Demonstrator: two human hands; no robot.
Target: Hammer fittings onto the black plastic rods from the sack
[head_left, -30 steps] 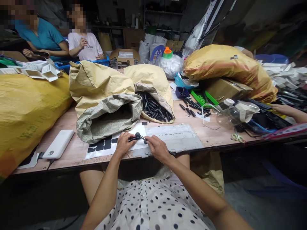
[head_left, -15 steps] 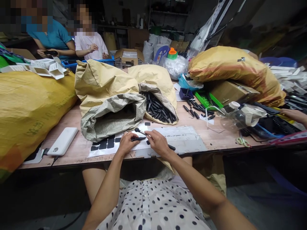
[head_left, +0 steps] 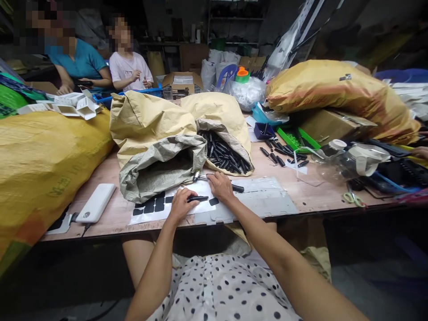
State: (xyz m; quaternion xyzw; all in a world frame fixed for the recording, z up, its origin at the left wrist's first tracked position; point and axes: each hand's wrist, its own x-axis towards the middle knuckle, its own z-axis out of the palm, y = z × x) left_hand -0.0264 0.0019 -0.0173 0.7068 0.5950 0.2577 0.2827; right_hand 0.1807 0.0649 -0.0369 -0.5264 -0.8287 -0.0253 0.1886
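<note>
In the head view, the left hand (head_left: 182,203) pinches one end of a black rod (head_left: 199,199), which points toward three o'clock over the sheet (head_left: 167,213). The right hand (head_left: 220,186), at two o'clock from it, is closed around a hammer (head_left: 238,188) whose head sits at one o'clock from the left hand.

The main risk, as I judge it, is a stray blow: the rod is held only at one end and its free tip is short, so a slightly off swing could catch the left fingertips. A loose pinch could let the rod roll. The head is also close by the mouth of the open sack (head_left: 163,176), so a careless lift could snag its rim; whether they touch I cannot tell.

Against half a second ago, the right hand and hammer have shifted toward twelve o'clock, away from the rod, whose tip now shows clear of the right fingers. The patch (head_left: 214,201) at four o'clock from that tip is more exposed. The left hand keeps its pinch.
</note>
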